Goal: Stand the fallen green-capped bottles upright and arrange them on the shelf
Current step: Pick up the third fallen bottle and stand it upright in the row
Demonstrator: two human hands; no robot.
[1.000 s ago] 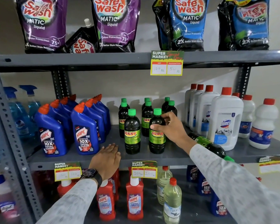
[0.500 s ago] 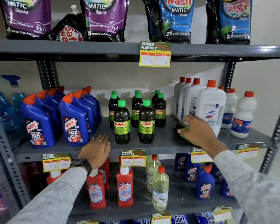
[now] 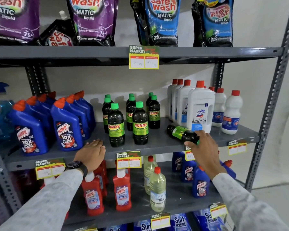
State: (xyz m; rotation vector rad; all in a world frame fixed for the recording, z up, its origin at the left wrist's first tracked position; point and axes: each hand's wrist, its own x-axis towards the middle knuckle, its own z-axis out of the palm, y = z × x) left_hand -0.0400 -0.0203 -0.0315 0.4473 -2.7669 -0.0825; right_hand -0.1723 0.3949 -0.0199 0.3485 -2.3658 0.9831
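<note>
One dark green-capped Sunny bottle (image 3: 180, 132) lies on its side on the grey middle shelf (image 3: 157, 147), cap end toward me, in front of the white Domex bottles. My right hand (image 3: 204, 147) wraps its fingers around the cap end of that fallen bottle. Several more Sunny bottles (image 3: 140, 124) stand upright in rows at the shelf's centre. My left hand (image 3: 92, 153) rests flat with fingers apart on the shelf's front edge, left of the nearest upright bottle (image 3: 115, 126), holding nothing.
Blue Harpic bottles (image 3: 66, 129) fill the shelf's left side; white Domex bottles (image 3: 200, 105) stand to the right. Detergent pouches (image 3: 162, 20) hang above. Red Harpic bottles (image 3: 121, 189) and clear bottles (image 3: 157, 189) sit on the shelf below. Price tags (image 3: 128, 160) line the edges.
My right hand left the upright bottles, moved right and took hold of the fallen bottle's cap end. My left hand stayed on the shelf edge. The view shifted.
</note>
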